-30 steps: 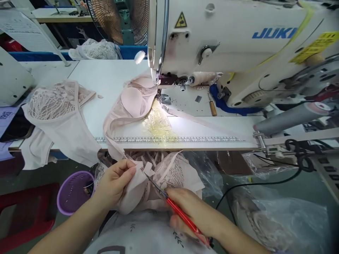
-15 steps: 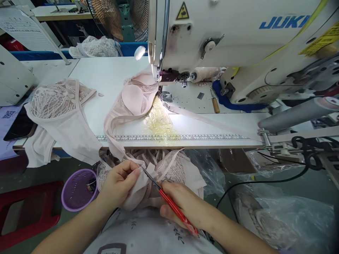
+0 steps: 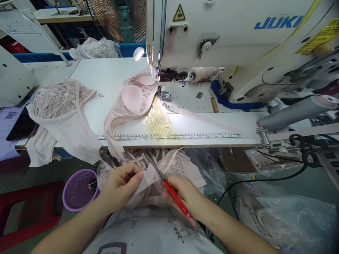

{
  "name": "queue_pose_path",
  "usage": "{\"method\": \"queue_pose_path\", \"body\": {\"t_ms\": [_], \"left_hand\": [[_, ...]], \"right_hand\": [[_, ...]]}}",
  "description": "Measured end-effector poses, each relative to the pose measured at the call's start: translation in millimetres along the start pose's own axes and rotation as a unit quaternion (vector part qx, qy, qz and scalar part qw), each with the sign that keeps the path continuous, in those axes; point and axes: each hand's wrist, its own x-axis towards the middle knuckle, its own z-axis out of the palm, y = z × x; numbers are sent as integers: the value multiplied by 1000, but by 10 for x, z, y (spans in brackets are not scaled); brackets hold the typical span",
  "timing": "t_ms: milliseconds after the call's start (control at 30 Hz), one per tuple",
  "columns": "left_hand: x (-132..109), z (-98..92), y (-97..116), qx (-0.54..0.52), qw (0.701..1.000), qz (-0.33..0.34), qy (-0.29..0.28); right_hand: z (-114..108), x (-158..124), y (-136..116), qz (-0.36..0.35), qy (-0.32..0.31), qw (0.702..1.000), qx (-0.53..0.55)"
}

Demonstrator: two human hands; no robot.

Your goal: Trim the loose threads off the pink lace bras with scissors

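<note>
one left hand (image 3: 123, 185): fabric (image 3: 145, 183) | one right hand (image 3: 187, 193): one red-handled scissors (image 3: 177, 197)

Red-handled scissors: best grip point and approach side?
I'd grip the red-handled scissors by the red handles, coming from the wearer's near right, where the right hand holds them. The long handles slant down toward that side; the metal blades point up-left, away from the wearer, over pale fabric, so avoid that end.
</note>
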Motion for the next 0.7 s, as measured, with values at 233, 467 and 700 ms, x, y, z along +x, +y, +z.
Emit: {"method": "queue_pose_path", "body": {"t_ms": [233, 467, 700], "left_hand": [[-131, 124, 90, 175, 964, 142, -141], [-145, -20, 15, 344, 894, 206, -199], [-177, -357, -190, 468, 856, 191, -111]], "right_hand": [[-60, 11, -171, -112, -23, 993, -13], [-240, -166, -160, -178, 15, 979, -94], [-697, -704, -50, -83, 177, 965, -174]]}}
